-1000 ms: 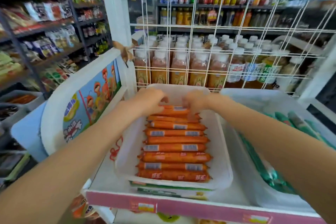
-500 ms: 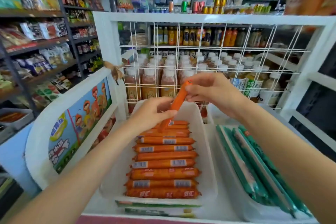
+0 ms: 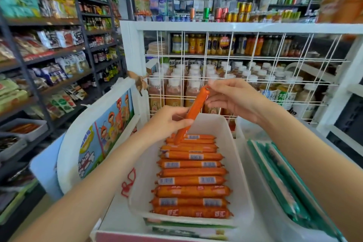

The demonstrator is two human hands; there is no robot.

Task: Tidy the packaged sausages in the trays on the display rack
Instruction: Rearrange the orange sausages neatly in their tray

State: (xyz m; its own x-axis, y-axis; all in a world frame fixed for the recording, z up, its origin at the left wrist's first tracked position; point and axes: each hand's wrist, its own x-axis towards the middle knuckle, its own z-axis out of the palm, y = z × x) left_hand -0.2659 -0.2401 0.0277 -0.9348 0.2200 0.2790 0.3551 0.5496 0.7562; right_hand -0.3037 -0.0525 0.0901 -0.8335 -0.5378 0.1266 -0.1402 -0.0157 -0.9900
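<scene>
A white tray (image 3: 238, 165) on the display rack holds several orange packaged sausages (image 3: 191, 172) laid crosswise in a neat row. One orange sausage (image 3: 196, 107) stands nearly upright above the tray's far end. My right hand (image 3: 229, 97) pinches its top end. My left hand (image 3: 169, 122) grips its lower part, and its bottom tip touches the far sausages. To the right, a second tray (image 3: 243, 133) holds long green-wrapped sausages (image 3: 282, 180) lying lengthwise.
A white wire grid (image 3: 243, 76) backs the rack, with bottled drinks (image 3: 176, 90) behind it. A curved white side panel with a cartoon picture (image 3: 106, 135) borders the left. Store shelves (image 3: 49, 55) with snacks stand further left.
Both hands lifted one sausage from the far end of the row and raised it nearly upright. The camera tilted upward, showing more of the shelves.
</scene>
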